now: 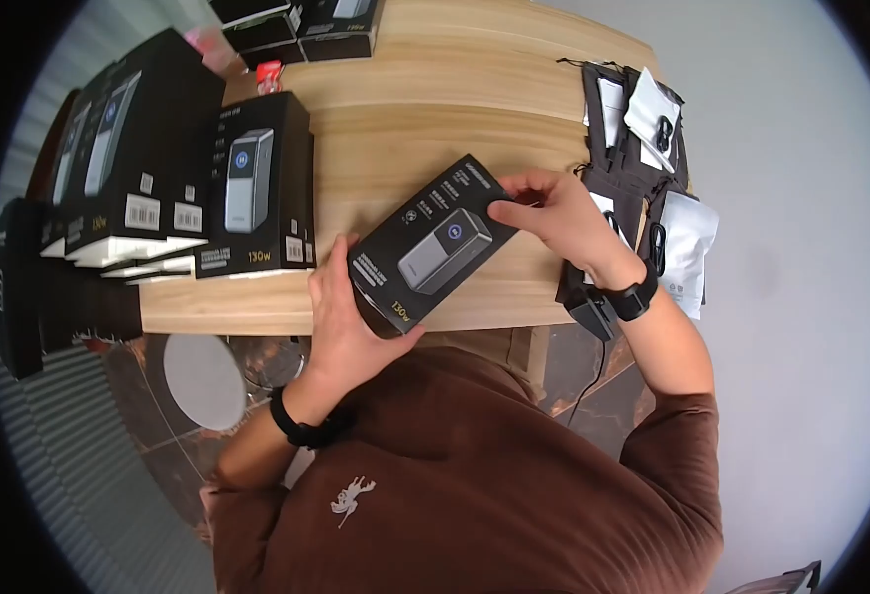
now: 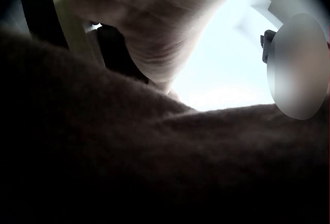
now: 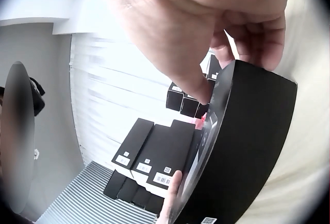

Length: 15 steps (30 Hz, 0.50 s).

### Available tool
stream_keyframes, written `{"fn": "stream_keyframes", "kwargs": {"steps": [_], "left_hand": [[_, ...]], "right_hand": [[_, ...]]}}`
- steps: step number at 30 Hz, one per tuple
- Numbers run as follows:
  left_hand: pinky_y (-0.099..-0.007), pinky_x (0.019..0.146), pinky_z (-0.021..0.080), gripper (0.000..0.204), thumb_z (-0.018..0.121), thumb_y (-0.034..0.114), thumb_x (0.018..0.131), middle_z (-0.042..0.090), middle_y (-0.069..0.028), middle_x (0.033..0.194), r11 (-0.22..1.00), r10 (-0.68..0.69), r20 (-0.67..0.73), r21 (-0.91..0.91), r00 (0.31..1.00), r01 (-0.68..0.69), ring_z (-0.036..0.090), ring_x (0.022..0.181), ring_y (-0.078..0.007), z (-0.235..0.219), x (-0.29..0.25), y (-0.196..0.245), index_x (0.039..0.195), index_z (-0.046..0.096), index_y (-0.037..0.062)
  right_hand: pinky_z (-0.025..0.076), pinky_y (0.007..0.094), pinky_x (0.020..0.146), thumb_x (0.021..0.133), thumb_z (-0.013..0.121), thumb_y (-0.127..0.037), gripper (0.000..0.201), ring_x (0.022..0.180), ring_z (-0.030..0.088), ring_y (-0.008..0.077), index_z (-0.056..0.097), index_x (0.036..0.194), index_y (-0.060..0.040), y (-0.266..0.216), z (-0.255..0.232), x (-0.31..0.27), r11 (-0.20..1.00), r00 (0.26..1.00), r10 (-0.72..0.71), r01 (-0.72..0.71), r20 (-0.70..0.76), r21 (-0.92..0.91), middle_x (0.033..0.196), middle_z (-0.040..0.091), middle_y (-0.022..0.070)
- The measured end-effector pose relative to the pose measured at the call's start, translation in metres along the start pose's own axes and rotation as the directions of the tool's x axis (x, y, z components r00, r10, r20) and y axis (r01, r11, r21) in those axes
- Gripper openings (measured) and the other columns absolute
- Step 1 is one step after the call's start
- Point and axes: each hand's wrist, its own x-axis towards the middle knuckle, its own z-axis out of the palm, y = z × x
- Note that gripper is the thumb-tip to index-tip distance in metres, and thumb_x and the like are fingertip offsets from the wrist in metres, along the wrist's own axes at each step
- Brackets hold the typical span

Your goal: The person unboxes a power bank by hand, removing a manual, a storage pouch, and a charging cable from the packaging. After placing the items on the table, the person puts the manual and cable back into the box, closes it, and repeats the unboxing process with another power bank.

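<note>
A black power bank box with a printed silver device and "130W" lies tilted across both hands, above the table's front edge. My left hand holds its lower left end, thumb along the near edge and fingers on the far side. At the upper right end, my right hand grips the box with the thumb on the printed face. In the right wrist view the right thumb presses the face of the box while the fingers curl over its far end. The left wrist view is mostly dark, showing part of the left hand.
Similar black boxes stand stacked at the left, with more boxes at the back. A small red item lies between them. On the right are dark pouches, cables and a white packet. Bare wood tabletop shows centrally.
</note>
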Motion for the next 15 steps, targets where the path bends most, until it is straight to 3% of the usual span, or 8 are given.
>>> {"fn": "stream_keyframes", "kwargs": {"steps": [2,5,6,9,15], "left_hand": [[-0.0543,0.118,0.037,0.135,0.101,0.020,0.060,0.044,-0.0238,0.158,1.000,0.008,-0.015,-0.007,1.000,-0.009,0.041,0.140,-0.0462,-0.001,0.000,0.000,0.165,0.018,-0.0025],[-0.0540,0.118,0.038,0.134,0.102,0.022,0.059,0.045,-0.0231,0.157,0.999,0.025,-0.042,-0.046,0.999,-0.027,0.041,0.139,-0.0458,-0.002,0.000,-0.005,0.164,0.021,-0.0019],[-0.0537,0.118,0.038,0.134,0.103,0.023,0.059,0.045,-0.0227,0.156,0.998,0.019,-0.038,-0.056,0.999,-0.021,0.041,0.139,-0.0455,-0.003,-0.001,-0.005,0.163,0.022,-0.0017],[-0.0531,0.119,0.038,0.134,0.104,0.025,0.057,0.047,-0.0215,0.154,0.998,0.014,-0.026,-0.065,1.000,-0.016,0.042,0.139,-0.0447,-0.005,0.000,-0.005,0.163,0.024,-0.0013],[-0.0514,0.120,0.037,0.135,0.104,0.028,0.057,0.047,-0.0216,0.154,0.998,-0.008,0.014,-0.054,1.000,0.009,0.042,0.140,-0.0436,-0.007,0.001,-0.004,0.163,0.025,-0.0006]], "right_hand": [[0.053,0.0239,0.084,0.095,0.081,-0.007,0.022,0.091,0.068,0.0071,0.078,0.115,0.0018,0.002,-0.005,-0.005,0.995,0.999,0.043,-0.043,0.006,0.090,0.102,0.078,0.0014],[0.050,0.0221,0.073,0.093,0.084,-0.012,0.026,0.084,0.067,0.0067,0.080,0.114,0.0021,0.000,0.000,-0.015,0.995,1.000,-0.004,0.005,-0.017,0.101,0.096,0.078,0.0018],[0.052,0.0225,0.077,0.092,0.084,-0.008,0.024,0.085,0.067,0.0072,0.079,0.112,0.0024,0.000,0.002,-0.017,1.000,1.000,0.007,-0.006,-0.029,0.027,0.097,0.078,0.0023],[0.053,0.0232,0.078,0.091,0.083,-0.003,0.021,0.085,0.068,0.0079,0.079,0.111,0.0030,0.003,0.007,-0.017,0.999,0.997,-0.008,0.010,-0.072,0.034,0.097,0.078,0.0029],[0.054,0.0235,0.076,0.092,0.080,0.003,0.017,0.084,0.068,0.0096,0.077,0.109,0.0037,0.013,-0.003,-0.008,0.986,0.998,0.033,-0.024,-0.052,0.163,0.098,0.077,0.0048]]}}
